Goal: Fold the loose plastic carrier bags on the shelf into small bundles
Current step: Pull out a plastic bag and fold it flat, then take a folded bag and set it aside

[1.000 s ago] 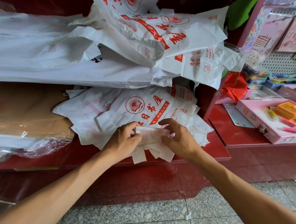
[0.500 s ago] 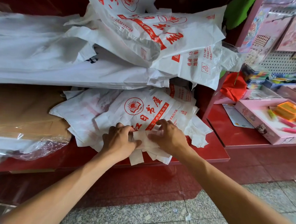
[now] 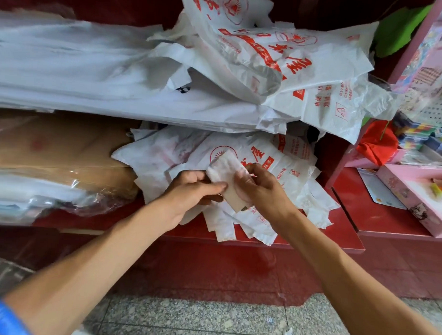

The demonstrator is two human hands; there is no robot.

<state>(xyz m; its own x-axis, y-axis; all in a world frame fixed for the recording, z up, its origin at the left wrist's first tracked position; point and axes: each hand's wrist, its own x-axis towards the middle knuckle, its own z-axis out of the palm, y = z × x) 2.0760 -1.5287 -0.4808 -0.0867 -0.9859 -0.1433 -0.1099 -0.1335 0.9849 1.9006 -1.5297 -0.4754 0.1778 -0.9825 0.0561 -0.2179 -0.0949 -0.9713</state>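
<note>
Head camera is showing both hands working just above the front edge of the red shelf, where a person is holding one folded bag lifted clear of the pile so that its layers can be turned over without dragging the others along. Left hand is pinching the lower end of the strip, its fingers curling across the plastic with the thumb behind, which is probably keeping the earlier folds from springing open. Right hand is gripping the opposite side, its fingers pressing into the white film near the middle, seemingly ready to roll or tuck the next fold. The bundle is tilting, its upper end pointing toward the back of the shelf. Beneath the hands, loose carrier bags with red print are lying spread toward the shelf's front right corner, some handles hanging over the front edge, close at hand for the next pick. A higher stack of white bags is resting across the back, with crumpled printed bags heaped at its right end. A wrapped cardboard pack is sitting at the left side of the shelf. Judging by the untouched pile, most of the folding is remaining
</note>
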